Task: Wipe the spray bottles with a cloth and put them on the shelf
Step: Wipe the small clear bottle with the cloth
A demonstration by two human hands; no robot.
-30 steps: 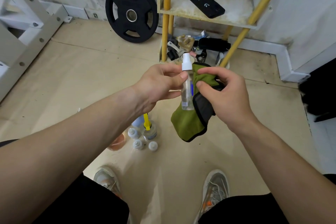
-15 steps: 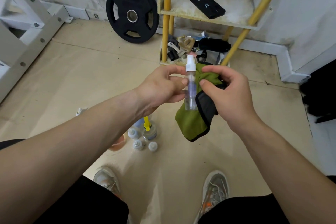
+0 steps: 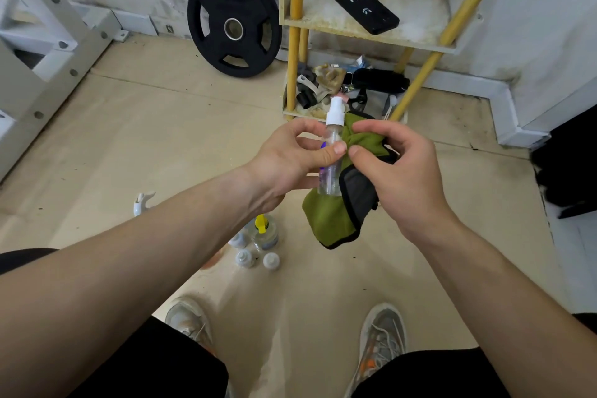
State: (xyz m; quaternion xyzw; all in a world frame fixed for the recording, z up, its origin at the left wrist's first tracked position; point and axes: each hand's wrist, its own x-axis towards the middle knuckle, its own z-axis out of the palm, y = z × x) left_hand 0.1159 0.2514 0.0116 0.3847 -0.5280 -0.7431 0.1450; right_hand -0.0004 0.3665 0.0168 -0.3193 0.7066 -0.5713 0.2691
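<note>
A small clear spray bottle [image 3: 331, 152] with a white cap stands upright in the middle of the view. My left hand [image 3: 290, 161] pinches it between thumb and fingers. My right hand [image 3: 397, 171] grips a green cloth [image 3: 326, 216] with a grey, black-edged side, held against the bottle's right side. Several more small bottles [image 3: 255, 245], one with a yellow top, stand on the floor under my left forearm. The yellow-legged shelf [image 3: 413, 32] rises just beyond my hands.
A black phone [image 3: 365, 8] lies on the upper shelf board. The bottom board holds a jumble of small items [image 3: 342, 84]. A black weight plate [image 3: 233, 22] leans on the wall at left. A white trigger head [image 3: 142, 202] lies on the floor. My shoes [image 3: 381, 339] are below.
The bottle has turned in my left fingers, so its blue label now faces left. My right hand slid the cloth along the bottle. Both hands stayed in about the same place.
</note>
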